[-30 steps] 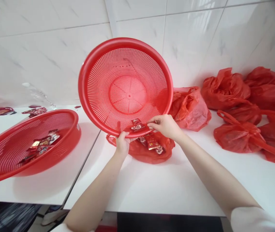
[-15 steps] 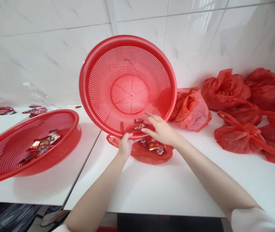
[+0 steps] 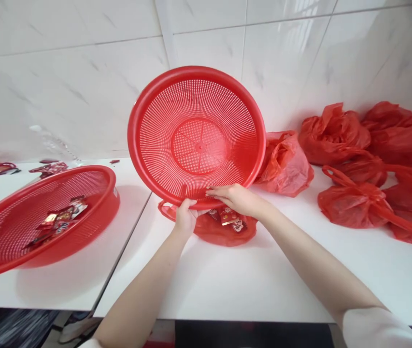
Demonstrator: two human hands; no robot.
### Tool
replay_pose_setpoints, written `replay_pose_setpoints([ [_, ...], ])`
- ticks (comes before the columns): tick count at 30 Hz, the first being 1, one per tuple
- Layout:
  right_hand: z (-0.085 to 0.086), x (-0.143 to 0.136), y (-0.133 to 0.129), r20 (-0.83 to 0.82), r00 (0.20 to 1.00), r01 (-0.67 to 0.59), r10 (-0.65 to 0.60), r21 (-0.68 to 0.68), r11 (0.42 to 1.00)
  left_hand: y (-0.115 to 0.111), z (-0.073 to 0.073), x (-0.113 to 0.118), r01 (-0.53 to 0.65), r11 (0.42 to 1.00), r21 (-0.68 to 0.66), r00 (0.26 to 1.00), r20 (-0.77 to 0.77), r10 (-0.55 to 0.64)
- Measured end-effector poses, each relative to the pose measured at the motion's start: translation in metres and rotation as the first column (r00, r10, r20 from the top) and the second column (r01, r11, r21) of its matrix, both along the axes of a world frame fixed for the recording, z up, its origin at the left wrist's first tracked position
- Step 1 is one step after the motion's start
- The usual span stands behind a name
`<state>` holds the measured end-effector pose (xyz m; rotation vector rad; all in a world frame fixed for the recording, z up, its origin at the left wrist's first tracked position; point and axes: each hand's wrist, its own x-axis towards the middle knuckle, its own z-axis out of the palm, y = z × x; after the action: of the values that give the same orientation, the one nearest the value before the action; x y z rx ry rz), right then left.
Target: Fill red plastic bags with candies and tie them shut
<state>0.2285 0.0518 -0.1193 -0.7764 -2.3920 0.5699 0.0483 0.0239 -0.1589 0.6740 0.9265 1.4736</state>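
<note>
A round red plastic basket (image 3: pixel 198 130) with mesh sides is tipped towards me, its lower rim above a red plastic bag (image 3: pixel 223 238). My left hand (image 3: pixel 187 217) grips that rim, thumb inside and fingers underneath. My right hand (image 3: pixel 236 198) lies over the basket's lower right edge, its fingers stretched out together along the inner wall. Small red wrapped packets (image 3: pixel 229 216) with white and gold print show in the bag's mouth below the rim. Whether any packet lies under my right fingers is hidden.
On the left, a second red basket (image 3: pixel 93 174) leans with several wrapped packets (image 3: pixel 64 217) inside. Several filled red bags (image 3: pixel 358 205) stand along the wall at right, one bag (image 3: pixel 285 164) close behind the tipped basket. A gap (image 3: pixel 122 256) divides the white tables.
The tipped basket has dropped slightly and moved right. My right hand has come down to the lower rim, and the packets seen inside there are out of sight.
</note>
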Motion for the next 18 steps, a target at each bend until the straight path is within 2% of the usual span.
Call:
replay_pose_setpoints([
  [2, -0.002, -0.001, 0.002, -0.098, 0.989, 0.112, -0.114, -0.031, 0.993, 0.000, 0.000, 0.000, 0.005, 1.000, -0.016, 1.000, 0.005, -0.005],
  [5, -0.004, 0.000, 0.005, -0.247, 0.918, 0.299, -0.312, -0.091, 0.950, 0.000, 0.000, 0.000, -0.008, 1.000, -0.021, 1.000, 0.007, 0.008],
  [7, -0.005, 0.002, 0.009, -0.342, 0.846, 0.349, -0.409, -0.227, 0.909, 0.000, 0.001, -0.001, -0.016, 1.000, -0.025, 1.000, -0.001, 0.016],
  [9, -0.004, 0.003, 0.014, -0.424, 0.784, 0.254, -0.453, -0.448, 0.857, 0.001, 0.001, -0.002, -0.023, 0.999, -0.028, 1.000, -0.010, 0.022],
  [11, -0.003, 0.004, 0.018, -0.502, 0.730, 0.077, -0.464, -0.615, 0.785, 0.003, 0.002, -0.003, -0.039, 0.999, -0.020, 0.999, -0.009, 0.038],
  [13, -0.002, 0.003, 0.020, -0.559, 0.695, -0.057, -0.452, -0.670, 0.740, 0.004, 0.002, -0.005, -0.060, 0.998, -0.012, 0.998, 0.002, 0.060],
  [15, 0.000, 0.003, 0.019, -0.568, 0.696, -0.100, -0.440, -0.684, 0.723, 0.005, 0.003, -0.007, -0.078, 0.997, 0.002, 0.997, 0.010, 0.078],
  [18, 0.001, 0.004, 0.013, -0.485, 0.781, -0.079, -0.393, -0.702, 0.708, 0.006, 0.003, -0.011, -0.093, 0.995, 0.041, 0.996, 0.014, 0.092],
])
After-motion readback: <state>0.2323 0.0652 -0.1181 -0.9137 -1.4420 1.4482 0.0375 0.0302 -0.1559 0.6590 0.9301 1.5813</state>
